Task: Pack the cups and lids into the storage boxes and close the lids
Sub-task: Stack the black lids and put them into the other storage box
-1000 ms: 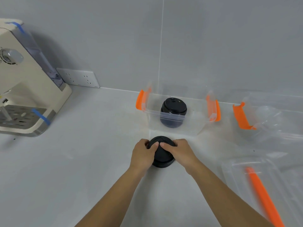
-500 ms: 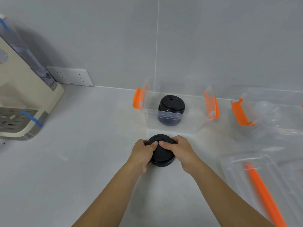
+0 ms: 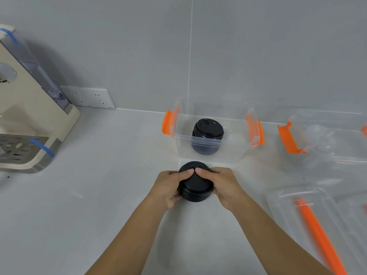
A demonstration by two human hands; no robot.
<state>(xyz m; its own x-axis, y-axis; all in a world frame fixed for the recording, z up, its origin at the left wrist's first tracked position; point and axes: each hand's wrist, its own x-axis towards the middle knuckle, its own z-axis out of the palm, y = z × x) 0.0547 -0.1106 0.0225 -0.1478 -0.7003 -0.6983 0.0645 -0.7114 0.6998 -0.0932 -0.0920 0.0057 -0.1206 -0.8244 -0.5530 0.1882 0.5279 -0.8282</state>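
A black cup with a black lid (image 3: pixel 195 185) stands on the white counter right in front of a clear storage box (image 3: pixel 228 151) with orange clips. My left hand (image 3: pixel 168 185) and my right hand (image 3: pixel 224 185) grip the cup from both sides, both thumbs pressing on its lid. Inside that box stands a second black lidded cup (image 3: pixel 207 135). A second clear box (image 3: pixel 327 139) with an orange clip sits to the right, clear plastic pieces inside it. A clear box lid (image 3: pixel 317 219) with an orange strip lies at the lower right.
A cream coffee machine (image 3: pixel 29 108) with blue tape stands at the far left. A white wall socket (image 3: pixel 88 97) sits low on the grey wall behind the counter.
Both hands stay on the black cup and lid; the thumbs have shifted slightly on the lid. The camera view has drifted a little.
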